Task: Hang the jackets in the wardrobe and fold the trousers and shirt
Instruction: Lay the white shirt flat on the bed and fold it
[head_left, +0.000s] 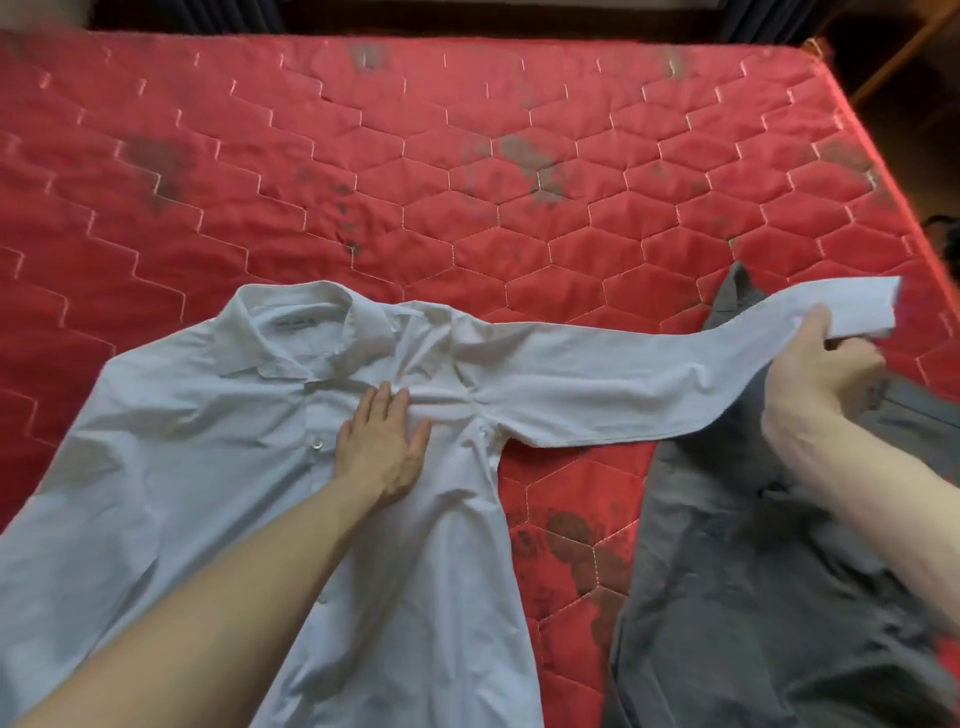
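Under both hands (382, 436), white shirt (208, 415)

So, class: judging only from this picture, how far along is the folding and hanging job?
Done: no jackets lie on the red mattress, though no wardrobe is in view. In hand: the white shirt lies spread flat; the left hand presses its chest while the right hand lifts one sleeve, seemingly the first fold. Left: finishing that shirt, then the grey garment, probably the trousers, lying unfolded beside it.
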